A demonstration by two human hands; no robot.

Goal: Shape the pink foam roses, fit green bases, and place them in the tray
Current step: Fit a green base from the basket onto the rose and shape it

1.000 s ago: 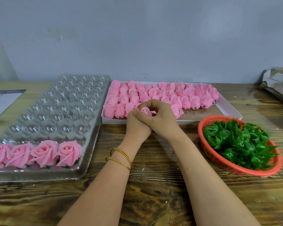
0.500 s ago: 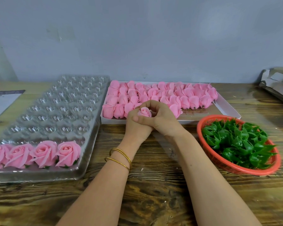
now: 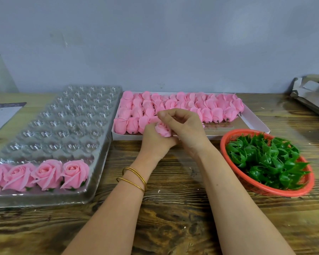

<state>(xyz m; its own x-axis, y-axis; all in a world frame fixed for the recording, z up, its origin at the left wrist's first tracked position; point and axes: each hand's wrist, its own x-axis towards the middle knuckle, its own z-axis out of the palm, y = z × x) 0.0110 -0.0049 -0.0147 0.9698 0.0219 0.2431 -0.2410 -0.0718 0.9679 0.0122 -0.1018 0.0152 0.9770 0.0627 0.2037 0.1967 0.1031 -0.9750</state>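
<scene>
Both hands work one pink foam rose (image 3: 163,128) just above the near edge of the white box (image 3: 254,122), mid-tabletop. The left hand (image 3: 155,142) cups and grips it from below, while the right hand (image 3: 186,127) curls its fingers (image 3: 166,115) over the top, seemingly pinching a petal. Pulled too hard, that thin foam may tear or crease. Squeezed too tightly underneath, the bud could flatten and sit badly on a green base (image 3: 265,159).

Pink roses (image 3: 46,173) sit in a clear tray (image 3: 66,124) patterned with rows of round cups. Pink buds (image 3: 201,105) fill a white box (image 3: 254,122). The basket (image 3: 223,146) is red mesh, its bases (image 3: 265,159) dark green. The table (image 3: 173,208) is brown with dark grain, the bangles (image 3: 134,176) gold, the wall (image 3: 155,43) grey-blue.
</scene>
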